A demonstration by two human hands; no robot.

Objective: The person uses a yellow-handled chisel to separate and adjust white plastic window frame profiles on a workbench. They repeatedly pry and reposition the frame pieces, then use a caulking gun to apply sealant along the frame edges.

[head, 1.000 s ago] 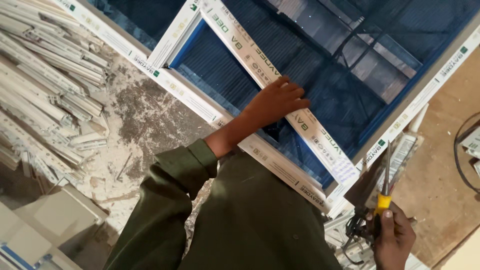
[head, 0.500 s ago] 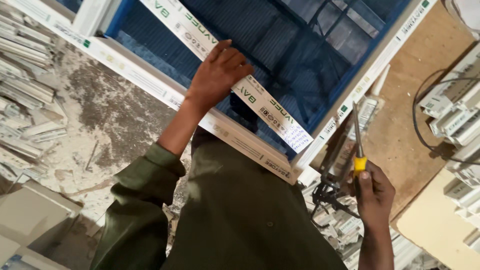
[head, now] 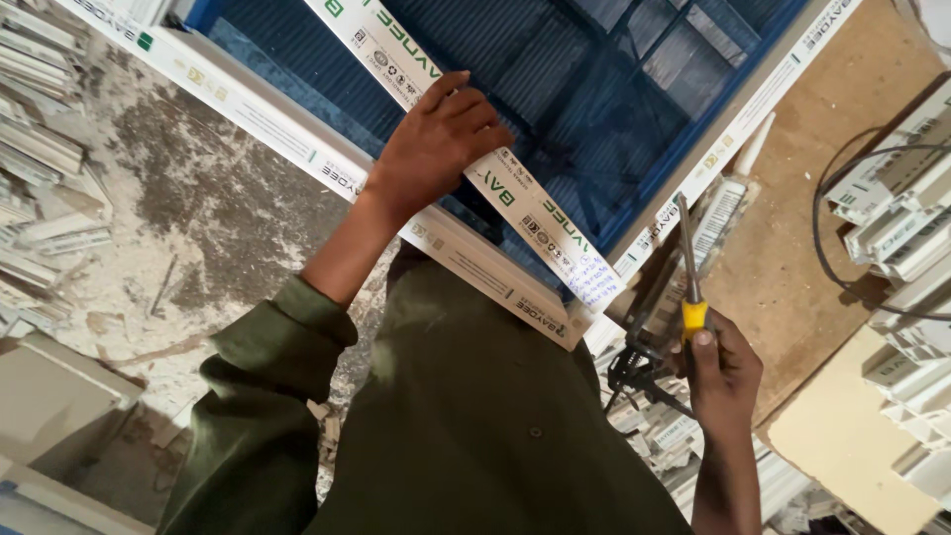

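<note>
My left hand (head: 436, 139) rests palm-down on a white plastic profile bar (head: 535, 218) that runs diagonally across a white window frame (head: 475, 267) laid over a blue ribbed surface (head: 594, 109). My right hand (head: 723, 367) is closed around the yellow handle of a screwdriver (head: 690, 267), its metal shaft pointing up near the frame's right corner. The olive green sleeve (head: 267, 396) and shirt fill the lower middle of the view.
Piles of white profile offcuts (head: 40, 168) lie on the dusty floor at left. More white profiles (head: 901, 228) and a black cable (head: 842, 218) sit at right on a brown board. Dark metal parts (head: 639, 372) lie beside my right hand.
The view has shifted, so the frame and bar now sit further left and higher. My left hand stays on the bar. My right hand holds the screwdriver a little nearer the frame corner.
</note>
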